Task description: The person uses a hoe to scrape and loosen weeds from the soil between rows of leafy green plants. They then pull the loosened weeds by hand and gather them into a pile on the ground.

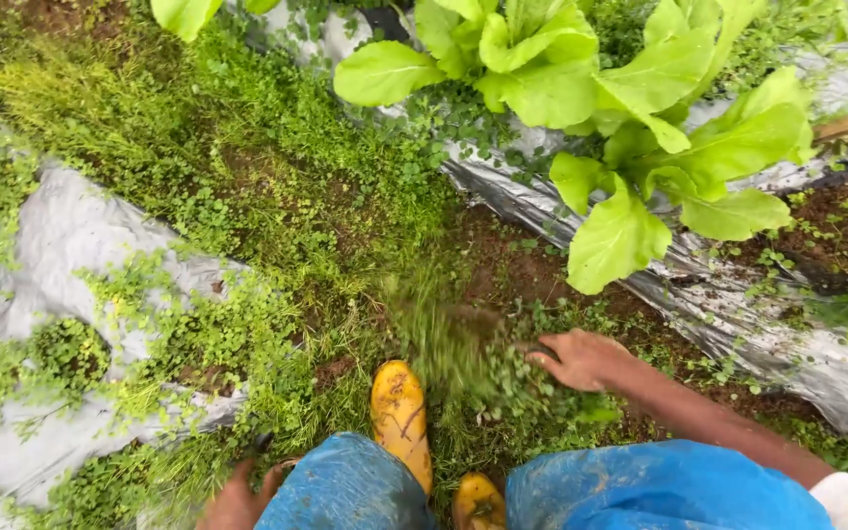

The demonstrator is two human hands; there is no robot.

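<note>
Down in the furrow between two garden beds, the right hand (581, 358) is clenched around a clump of small-leaved weeds (473, 358), which blurs just left of the knuckles above bare reddish soil (512, 270). The left hand (238, 501) sits low at the frame's bottom edge beside the left knee, fingers on the ground among grass; whether it grips anything I cannot tell. Two yellow rubber boots (400, 417) smeared with mud stand between the knees, which are covered in blue trousers (660, 491). Silver plastic mulch (51, 245) covers the bed on the left, overgrown with creeping green weeds, and another sheet runs along the right bed, where broad-leaved lettuce plants (640, 118) grow.
</note>
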